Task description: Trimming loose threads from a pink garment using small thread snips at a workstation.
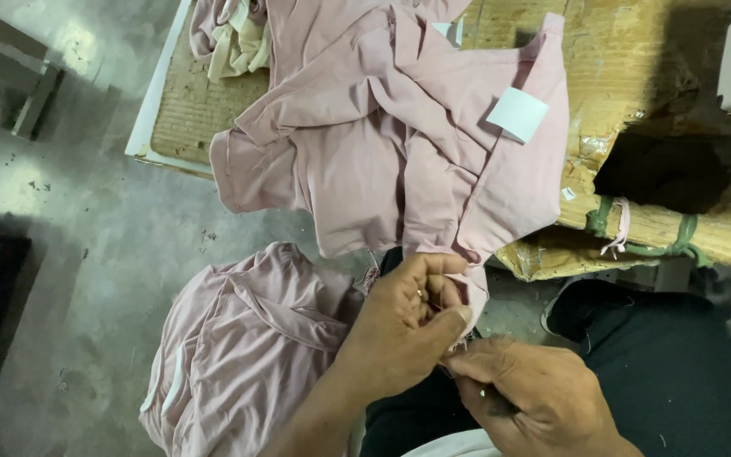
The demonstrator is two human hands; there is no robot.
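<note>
Both pinched on the pink garment's (399, 144) near hem, left hand (403, 326) above right hand (530, 393) gripping a small metal tool, risking nicked fabric or fingertip.

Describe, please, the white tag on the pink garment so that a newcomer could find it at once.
Start at the cardboard-covered worktable at the top of the view, where a pink garment is draped over its edge. On the garment's right part sits a small white tag. It is the only blank white square on the pink cloth.
</note>
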